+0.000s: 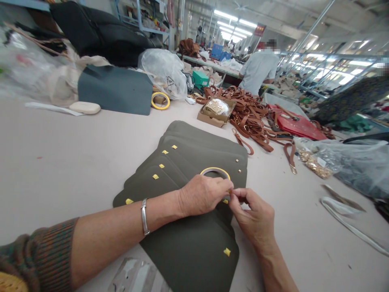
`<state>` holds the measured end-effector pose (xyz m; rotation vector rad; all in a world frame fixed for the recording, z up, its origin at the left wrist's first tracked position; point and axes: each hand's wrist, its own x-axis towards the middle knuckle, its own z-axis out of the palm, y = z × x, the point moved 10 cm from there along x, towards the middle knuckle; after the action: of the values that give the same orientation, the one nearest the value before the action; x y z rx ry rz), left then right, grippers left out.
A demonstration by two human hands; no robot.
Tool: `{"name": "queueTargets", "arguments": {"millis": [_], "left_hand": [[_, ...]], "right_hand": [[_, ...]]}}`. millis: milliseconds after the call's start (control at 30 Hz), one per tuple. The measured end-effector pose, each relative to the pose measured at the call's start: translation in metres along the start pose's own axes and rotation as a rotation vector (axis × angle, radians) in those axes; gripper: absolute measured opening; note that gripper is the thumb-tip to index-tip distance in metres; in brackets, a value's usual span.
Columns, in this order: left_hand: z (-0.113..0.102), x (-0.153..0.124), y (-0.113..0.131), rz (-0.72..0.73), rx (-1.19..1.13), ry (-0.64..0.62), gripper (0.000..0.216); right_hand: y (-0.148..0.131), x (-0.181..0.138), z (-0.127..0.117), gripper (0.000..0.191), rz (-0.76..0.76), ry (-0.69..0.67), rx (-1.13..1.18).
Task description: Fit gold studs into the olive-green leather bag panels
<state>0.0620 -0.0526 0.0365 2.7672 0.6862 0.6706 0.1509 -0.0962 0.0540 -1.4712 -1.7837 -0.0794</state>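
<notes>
Several dark olive leather panels [194, 158] lie fanned out on the table, each marked with small yellow tape squares [155, 177]. A roll of yellow tape [215, 172] rests on the panels just beyond my fingers. My left hand [202, 194] wears a silver bangle and its fingers pinch together over the panels. My right hand [253, 217] meets it fingertip to fingertip, also pinched. Between the two sets of fingertips shows a small bit of yellow tape [226, 200].
A cardboard box of metal studs [216, 109] and a heap of brown leather straps [252, 115] lie beyond the panels. A second tape roll [160, 100], plastic bags [165, 73], a grey panel [115, 89] and a red bag [296, 125] crowd the far side. A person [258, 71] stands further back.
</notes>
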Motion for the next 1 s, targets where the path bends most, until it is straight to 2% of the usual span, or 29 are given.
{"name": "queueTargets", "arguments": {"millis": [100, 267, 367, 567, 900, 1000], "left_hand": [[-0.004, 0.002, 0.000, -0.002, 0.068, 0.042, 0.010], [-0.012, 0.001, 0.010, 0.095, 0.136, 0.187, 0.017], [-0.015, -0.002, 0.013, 0.129, 0.139, 0.259, 0.019], [-0.015, -0.004, 0.014, 0.139, 0.146, 0.300, 0.018], [-0.014, -0.003, 0.010, 0.054, 0.018, 0.279, 0.021], [-0.017, -0.003, 0.015, 0.123, 0.095, 0.302, 0.022]], "right_hand": [[0.015, -0.001, 0.002, 0.007, 0.168, -0.018, 0.081], [0.055, -0.017, 0.027, 0.018, 0.656, -0.104, 0.539], [0.063, -0.024, 0.037, 0.022, 0.802, -0.098, 0.722], [0.066, -0.032, 0.042, 0.024, 0.917, -0.044, 0.837], [0.061, -0.031, 0.039, 0.025, 0.953, 0.002, 0.904], [0.057, -0.028, 0.033, 0.021, 0.889, 0.017, 0.830]]}}
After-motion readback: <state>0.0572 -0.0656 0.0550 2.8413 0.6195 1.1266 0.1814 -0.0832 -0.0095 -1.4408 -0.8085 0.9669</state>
